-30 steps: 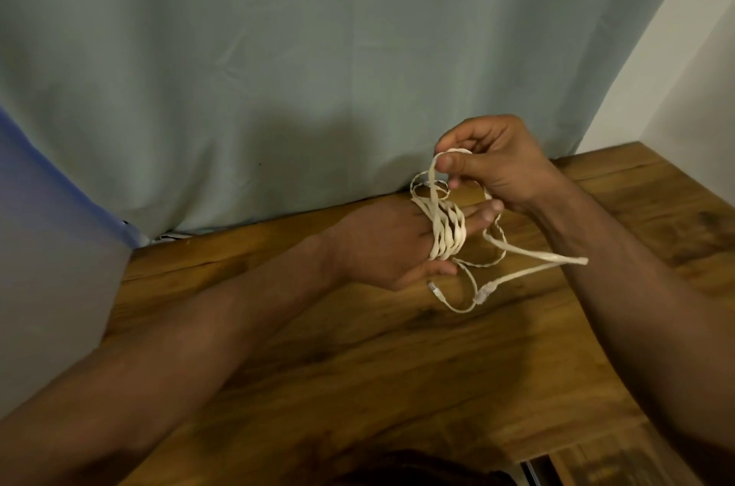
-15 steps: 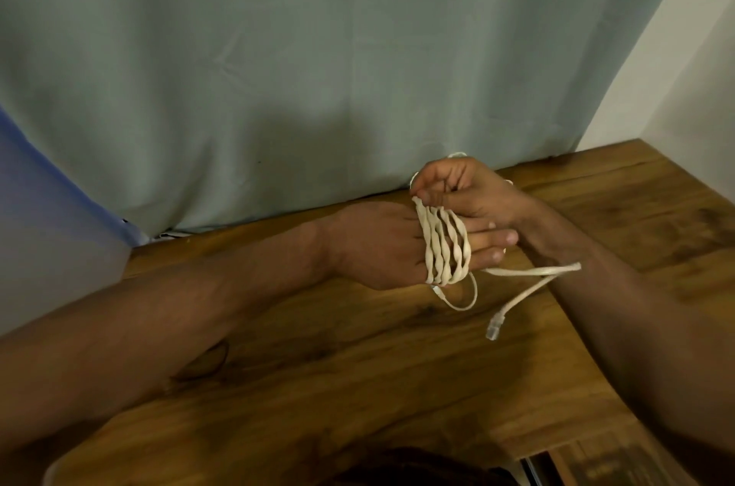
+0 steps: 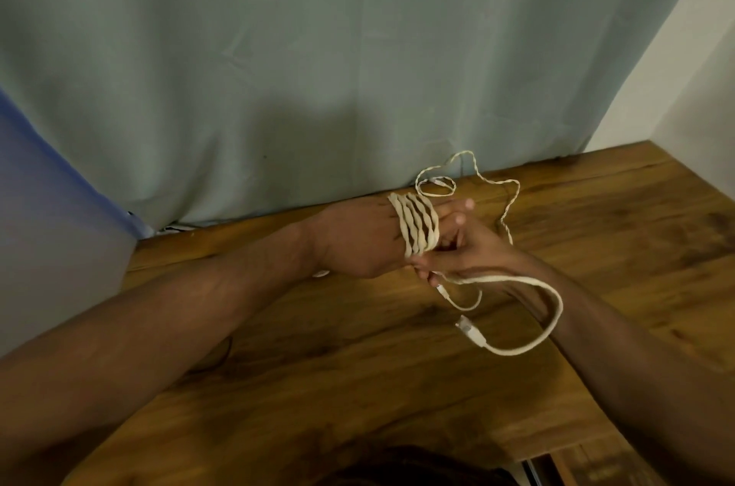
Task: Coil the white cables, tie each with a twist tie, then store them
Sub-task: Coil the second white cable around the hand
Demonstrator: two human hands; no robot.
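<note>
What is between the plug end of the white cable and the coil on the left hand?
In the head view, the right hand lies between the plug and the coil on the left hand, pinching the cable.

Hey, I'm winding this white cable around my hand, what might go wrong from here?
1. The coil sits tight around the left hand; sliding it off may let the loops spring apart before a tie goes on.
2. The plug dangles on a long loose loop from the right hand and may knock the table.
3. A thin strand trails loose behind the hands and might tangle.
</note>
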